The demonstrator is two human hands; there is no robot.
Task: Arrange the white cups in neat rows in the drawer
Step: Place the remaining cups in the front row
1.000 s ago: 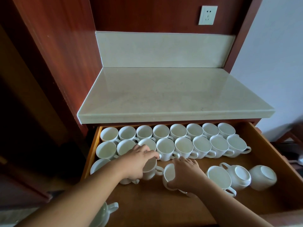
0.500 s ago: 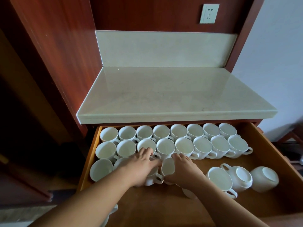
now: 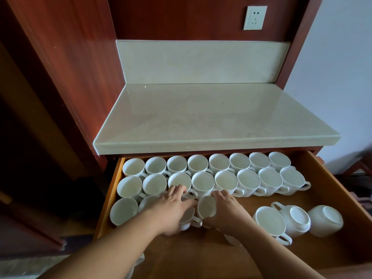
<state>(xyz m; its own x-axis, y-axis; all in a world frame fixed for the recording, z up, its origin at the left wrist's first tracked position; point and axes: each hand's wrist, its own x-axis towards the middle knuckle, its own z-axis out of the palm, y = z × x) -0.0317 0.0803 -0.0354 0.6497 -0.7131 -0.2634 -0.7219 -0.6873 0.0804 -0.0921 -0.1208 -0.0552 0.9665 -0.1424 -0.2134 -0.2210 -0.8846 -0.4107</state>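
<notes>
The open wooden drawer [image 3: 330,178] holds two full rows of upright white cups at the back, such as one in the rear row [image 3: 198,164] and one in the second row [image 3: 248,181]. A third row starts at the left with a cup [image 3: 123,209]. My left hand [image 3: 171,210] covers and grips a cup [image 3: 188,220] in that third row. Beside it, my right hand [image 3: 225,212] holds another cup [image 3: 206,206] from the right. Three loose cups sit at the right: one upright [image 3: 268,220], two on their sides [image 3: 296,219] [image 3: 327,220].
A pale stone countertop [image 3: 201,113] overhangs the drawer's back. Dark red wood panels stand at left and behind, with a wall socket [image 3: 254,17]. Bare drawer floor [image 3: 201,256] lies in front of the cups. Another white cup [image 3: 138,260] peeks below my left forearm.
Both hands pushed their cups back and left, closing the gap to the second row and to the third-row cups at the left. The loose cups at the right stayed put.
</notes>
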